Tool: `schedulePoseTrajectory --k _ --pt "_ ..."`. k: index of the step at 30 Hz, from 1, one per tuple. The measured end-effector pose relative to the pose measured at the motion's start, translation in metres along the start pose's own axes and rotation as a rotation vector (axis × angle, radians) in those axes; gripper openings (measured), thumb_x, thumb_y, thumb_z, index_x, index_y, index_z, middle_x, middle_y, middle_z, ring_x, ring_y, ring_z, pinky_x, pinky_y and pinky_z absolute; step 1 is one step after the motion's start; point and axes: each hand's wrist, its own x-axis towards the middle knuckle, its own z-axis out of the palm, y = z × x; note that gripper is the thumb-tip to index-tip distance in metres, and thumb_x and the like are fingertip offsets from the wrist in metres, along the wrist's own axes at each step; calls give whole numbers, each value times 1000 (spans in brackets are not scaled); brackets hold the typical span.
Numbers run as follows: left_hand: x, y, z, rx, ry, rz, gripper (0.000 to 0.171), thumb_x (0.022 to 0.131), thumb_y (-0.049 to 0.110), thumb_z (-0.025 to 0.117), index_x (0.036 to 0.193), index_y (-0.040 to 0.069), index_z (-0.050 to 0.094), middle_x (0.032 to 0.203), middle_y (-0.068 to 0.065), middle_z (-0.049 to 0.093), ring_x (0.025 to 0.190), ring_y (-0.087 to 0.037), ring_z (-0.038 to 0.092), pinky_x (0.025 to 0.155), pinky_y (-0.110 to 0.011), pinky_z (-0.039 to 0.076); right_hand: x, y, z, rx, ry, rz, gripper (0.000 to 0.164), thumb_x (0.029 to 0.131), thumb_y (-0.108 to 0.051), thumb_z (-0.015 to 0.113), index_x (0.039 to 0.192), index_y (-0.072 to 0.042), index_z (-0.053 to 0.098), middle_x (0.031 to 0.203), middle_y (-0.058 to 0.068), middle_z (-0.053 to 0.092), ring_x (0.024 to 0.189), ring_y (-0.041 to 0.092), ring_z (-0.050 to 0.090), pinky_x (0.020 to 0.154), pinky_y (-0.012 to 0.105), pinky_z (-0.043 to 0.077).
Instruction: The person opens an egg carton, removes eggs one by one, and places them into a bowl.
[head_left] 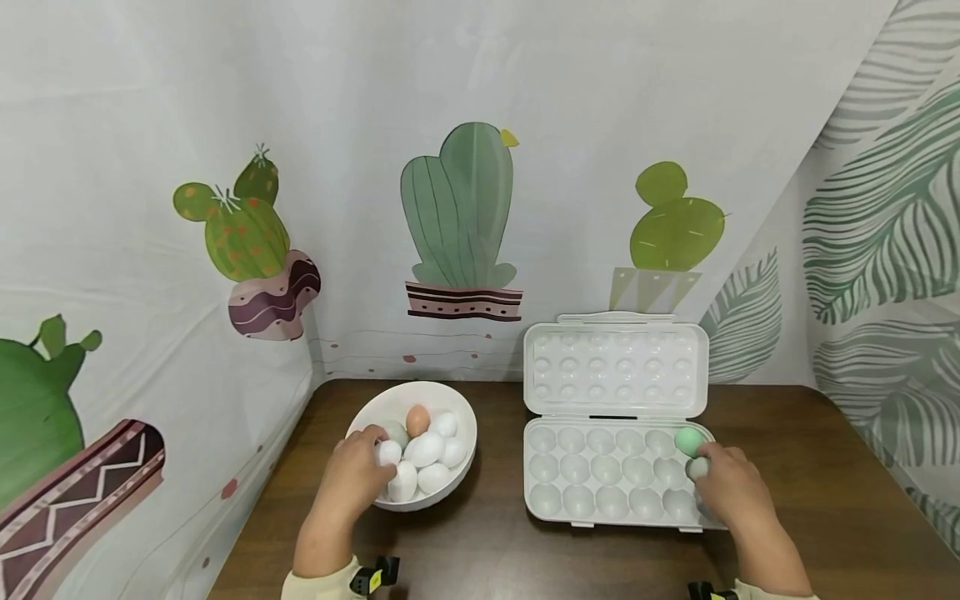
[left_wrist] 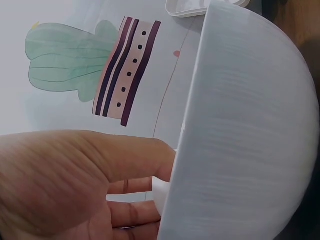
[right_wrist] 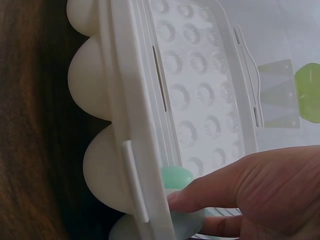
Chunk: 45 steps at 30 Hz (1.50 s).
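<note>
On the left stands a white bowl (head_left: 467, 457) with several white eggs, a brown egg (head_left: 417, 420) and a grey-green egg (head_left: 394, 432). My left hand (head_left: 354, 473) reaches over its near-left rim, thumb and fingers around a white egg (head_left: 388, 452); the bowl wall hides the fingertips in the left wrist view. To the right, an egg carton (head_left: 617, 523) lies with its lid raised. A mint-green egg (head_left: 689, 441) sits in its back right cup. Just in front of that, my right hand (head_left: 737, 490) pinches a pale grey-green egg (right_wrist: 187, 222) at the right-end cup of the middle row.
The carton's lid (head_left: 617, 371) leans back near the cactus-printed cloth (head_left: 360, 100) behind the table. Brown wooden tabletop (head_left: 495, 500) shows between bowl and carton. Rounded cup undersides (right_wrist: 102, 170) hang below the carton's edge in the right wrist view.
</note>
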Motion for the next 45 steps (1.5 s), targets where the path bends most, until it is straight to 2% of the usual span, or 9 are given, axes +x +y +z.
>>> schedulePoseTrajectory --k 7,12,27,37,45 --pt "1 0 0 12 -13 -16 41 79 11 76 117 -1 64 108 -20 68 97 -35 59 85 -53 50 -1 1 0 -1 9 -18 48 82 -6 60 127 11 54 122 43 49 107 61 53 83 66 48" --pt "0 -1 1 41 -15 -5 44 79 13 76 120 0 65 107 -21 67 95 -35 60 84 -53 50 -1 1 0 -2 13 -14 48 83 -6 60 128 10 54 122 42 49 107 61 53 83 66 48" --pt "-1 0 1 66 -33 -11 47 80 13 75 122 -5 64 110 -22 65 100 -38 63 90 -55 50 0 1 1 1 7 -3 47 87 -8 58 130 11 53 123 43 48 109 62 52 84 68 48" --pt "0 1 2 83 -34 -5 44 79 13 76 118 -5 67 110 -22 63 99 -38 62 89 -55 50 -1 2 2 3 13 -4 48 87 -9 59 129 12 52 120 43 49 107 63 52 84 68 48" --pt "0 1 2 85 -44 -29 43 79 14 77 118 -4 68 110 -23 61 102 -39 59 91 -56 48 0 2 2 2 23 -16 47 87 -9 58 129 11 53 121 42 50 108 62 53 84 67 48"
